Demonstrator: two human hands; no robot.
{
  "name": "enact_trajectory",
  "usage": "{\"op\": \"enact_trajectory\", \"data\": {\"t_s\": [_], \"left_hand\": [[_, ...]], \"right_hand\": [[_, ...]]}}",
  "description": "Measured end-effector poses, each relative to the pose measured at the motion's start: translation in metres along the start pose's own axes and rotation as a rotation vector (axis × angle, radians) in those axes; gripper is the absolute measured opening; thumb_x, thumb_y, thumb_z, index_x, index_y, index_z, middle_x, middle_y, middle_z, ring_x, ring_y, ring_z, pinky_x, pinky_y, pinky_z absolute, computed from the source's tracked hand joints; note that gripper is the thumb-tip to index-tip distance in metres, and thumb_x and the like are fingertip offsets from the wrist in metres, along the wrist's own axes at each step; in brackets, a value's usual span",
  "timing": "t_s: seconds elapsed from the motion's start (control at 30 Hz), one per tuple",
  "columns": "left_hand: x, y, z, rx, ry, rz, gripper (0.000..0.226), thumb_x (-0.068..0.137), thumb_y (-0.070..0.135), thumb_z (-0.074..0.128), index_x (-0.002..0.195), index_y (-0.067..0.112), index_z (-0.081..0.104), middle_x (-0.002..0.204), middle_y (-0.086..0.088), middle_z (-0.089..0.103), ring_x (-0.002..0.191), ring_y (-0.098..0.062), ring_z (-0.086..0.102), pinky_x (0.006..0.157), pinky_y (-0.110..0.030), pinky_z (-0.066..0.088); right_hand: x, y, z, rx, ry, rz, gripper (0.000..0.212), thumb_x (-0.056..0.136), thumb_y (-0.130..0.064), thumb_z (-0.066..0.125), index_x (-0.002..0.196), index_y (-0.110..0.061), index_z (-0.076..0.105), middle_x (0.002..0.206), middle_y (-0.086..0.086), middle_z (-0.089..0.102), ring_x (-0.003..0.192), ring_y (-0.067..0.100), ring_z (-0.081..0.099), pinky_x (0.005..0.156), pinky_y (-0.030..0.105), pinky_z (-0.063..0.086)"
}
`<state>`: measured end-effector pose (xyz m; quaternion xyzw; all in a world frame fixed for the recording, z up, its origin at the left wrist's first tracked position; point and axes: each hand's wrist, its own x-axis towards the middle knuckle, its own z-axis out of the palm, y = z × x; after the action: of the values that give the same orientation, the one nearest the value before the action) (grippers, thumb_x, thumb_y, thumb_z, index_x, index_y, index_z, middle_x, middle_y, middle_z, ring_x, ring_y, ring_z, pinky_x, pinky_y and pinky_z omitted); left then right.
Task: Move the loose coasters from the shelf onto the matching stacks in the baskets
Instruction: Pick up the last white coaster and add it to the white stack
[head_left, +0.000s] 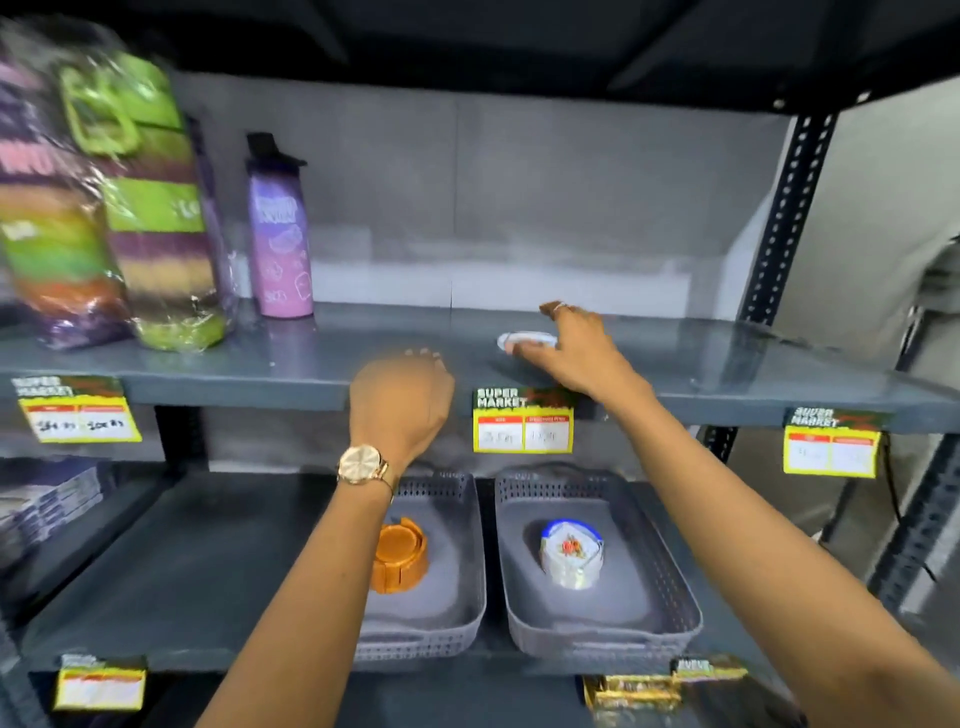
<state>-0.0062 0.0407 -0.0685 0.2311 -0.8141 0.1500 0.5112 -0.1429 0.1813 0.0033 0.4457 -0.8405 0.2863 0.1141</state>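
Observation:
A loose white coaster (524, 340) lies flat on the upper grey shelf (260, 364). My right hand (571, 348) rests on that shelf with its fingers touching the coaster's right edge. My left hand (402, 400), wearing a gold watch, hovers at the shelf's front edge with fingers curled; whether it holds anything cannot be seen. On the lower shelf stand two grey baskets. The left basket (462, 587) holds an orange coaster stack (399, 556). The right basket (654, 587) holds a white patterned coaster stack (570, 553).
A purple bottle (280, 234) and wrapped colourful packs (119, 218) stand at the upper shelf's left. Yellow price tags (522, 421) hang on the shelf edges. A black perforated upright (784, 208) bounds the right side. Stacked boxes (47, 499) sit at the lower left.

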Motion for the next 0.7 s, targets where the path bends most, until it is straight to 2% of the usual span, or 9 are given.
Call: {"op": "enact_trajectory", "data": {"t_s": [0.1, 0.17, 0.3, 0.47, 0.57, 0.7], "left_hand": [[0.001, -0.001, 0.003, -0.015, -0.036, -0.016, 0.049, 0.091, 0.027, 0.029, 0.065, 0.01, 0.068, 0.06, -0.006, 0.066, 0.053, -0.025, 0.062, 0.054, -0.032, 0.046], [0.002, -0.002, 0.003, -0.019, -0.043, -0.024, 0.051, 0.092, 0.027, 0.028, 0.068, 0.01, 0.07, 0.063, -0.005, 0.067, 0.057, -0.024, 0.064, 0.055, -0.033, 0.047], [0.001, -0.001, 0.0, -0.046, -0.052, -0.043, 0.051, 0.09, 0.027, 0.03, 0.07, 0.009, 0.073, 0.068, -0.006, 0.071, 0.063, -0.023, 0.068, 0.06, -0.032, 0.051], [0.001, 0.001, -0.003, -0.041, -0.078, -0.057, 0.05, 0.09, 0.027, 0.031, 0.068, 0.01, 0.072, 0.063, -0.004, 0.069, 0.059, -0.022, 0.065, 0.058, -0.031, 0.048], [0.001, 0.001, -0.004, -0.05, -0.086, -0.069, 0.05, 0.09, 0.027, 0.032, 0.068, 0.01, 0.073, 0.064, -0.005, 0.07, 0.062, -0.022, 0.067, 0.06, -0.032, 0.049], [0.002, 0.003, -0.007, -0.039, -0.07, -0.076, 0.048, 0.089, 0.027, 0.033, 0.06, 0.011, 0.068, 0.056, -0.003, 0.064, 0.052, -0.022, 0.061, 0.055, -0.029, 0.046]], "right_hand": [[0.031, 0.005, 0.002, -0.004, -0.176, 0.15, 0.084, 0.074, -0.055, 0.07, 0.136, -0.004, 0.042, 0.142, 0.02, 0.047, 0.133, 0.036, 0.041, 0.104, 0.04, 0.039], [0.044, 0.008, 0.0, 0.06, -0.245, 0.239, 0.085, 0.072, -0.052, 0.074, 0.137, -0.008, 0.041, 0.143, 0.014, 0.045, 0.131, 0.032, 0.044, 0.105, 0.039, 0.041], [0.06, 0.014, -0.003, 0.188, -0.255, 0.319, 0.08, 0.068, -0.035, 0.083, 0.133, -0.006, 0.043, 0.14, 0.011, 0.047, 0.125, 0.029, 0.049, 0.104, 0.039, 0.044], [0.065, 0.018, -0.004, 0.242, -0.257, 0.327, 0.084, 0.064, -0.036, 0.086, 0.131, -0.004, 0.045, 0.139, 0.012, 0.048, 0.126, 0.029, 0.048, 0.107, 0.043, 0.042], [0.062, 0.021, -0.003, 0.267, -0.17, 0.32, 0.081, 0.062, -0.035, 0.087, 0.126, 0.0, 0.052, 0.134, 0.016, 0.053, 0.123, 0.029, 0.052, 0.105, 0.043, 0.044], [0.051, 0.025, 0.004, 0.279, 0.095, 0.275, 0.08, 0.053, -0.043, 0.088, 0.119, -0.01, 0.057, 0.123, 0.012, 0.06, 0.113, 0.027, 0.057, 0.092, 0.037, 0.051]]}}
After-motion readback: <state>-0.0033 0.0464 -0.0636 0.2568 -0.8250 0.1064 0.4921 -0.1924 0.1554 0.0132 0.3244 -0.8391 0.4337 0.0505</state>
